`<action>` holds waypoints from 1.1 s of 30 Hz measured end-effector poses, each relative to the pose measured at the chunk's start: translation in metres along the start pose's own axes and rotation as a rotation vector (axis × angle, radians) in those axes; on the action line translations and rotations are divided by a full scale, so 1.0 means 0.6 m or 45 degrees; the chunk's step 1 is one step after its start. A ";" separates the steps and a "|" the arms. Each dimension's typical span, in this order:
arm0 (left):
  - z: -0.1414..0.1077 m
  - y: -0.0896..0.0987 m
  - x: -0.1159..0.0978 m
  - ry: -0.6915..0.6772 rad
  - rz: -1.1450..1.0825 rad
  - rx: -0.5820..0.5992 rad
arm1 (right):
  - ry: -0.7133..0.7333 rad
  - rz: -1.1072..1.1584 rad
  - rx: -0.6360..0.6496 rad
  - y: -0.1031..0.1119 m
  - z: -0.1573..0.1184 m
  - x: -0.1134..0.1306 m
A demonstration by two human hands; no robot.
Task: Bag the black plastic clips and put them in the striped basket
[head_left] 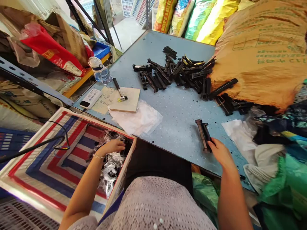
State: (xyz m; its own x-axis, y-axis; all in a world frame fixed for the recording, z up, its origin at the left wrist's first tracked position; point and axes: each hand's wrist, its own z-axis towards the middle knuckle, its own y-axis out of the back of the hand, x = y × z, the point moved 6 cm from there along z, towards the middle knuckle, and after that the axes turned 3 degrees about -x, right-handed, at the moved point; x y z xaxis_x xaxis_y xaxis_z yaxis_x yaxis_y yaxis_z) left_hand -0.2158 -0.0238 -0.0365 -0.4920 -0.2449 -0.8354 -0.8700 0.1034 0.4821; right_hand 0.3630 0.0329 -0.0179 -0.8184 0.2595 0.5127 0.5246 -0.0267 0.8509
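I've got the right hand [219, 151] pinching a likely stiff, light black part [203, 135] by its nearest end, left hand [114, 147] over slippery-looking bags [110, 174], grip unclear.

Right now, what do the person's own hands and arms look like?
The left hand has a thin, light bracelet at its wrist; the right hand has none. Neither wears a glove. A pale greyish-lilac sleeve shows on the left arm; no right sleeve shows.
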 end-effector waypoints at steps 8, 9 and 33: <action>0.112 0.048 -0.176 -0.516 0.644 -0.523 | -0.088 1.120 0.358 -0.112 -0.021 0.168; 0.125 0.042 -0.178 -0.499 0.661 -0.527 | -0.084 1.182 0.404 -0.122 -0.026 0.190; 0.088 -0.193 -0.168 -0.178 -0.899 -0.227 | -0.569 2.163 1.016 -0.299 -0.076 0.348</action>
State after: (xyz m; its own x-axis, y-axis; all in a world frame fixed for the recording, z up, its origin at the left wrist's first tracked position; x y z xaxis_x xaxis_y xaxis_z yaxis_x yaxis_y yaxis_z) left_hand -0.0673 0.0397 -0.0222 0.1732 -0.0688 -0.9825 -0.9683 -0.1944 -0.1571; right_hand 0.0869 0.0477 -0.0584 0.6288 0.6346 0.4493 0.6611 -0.1321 -0.7385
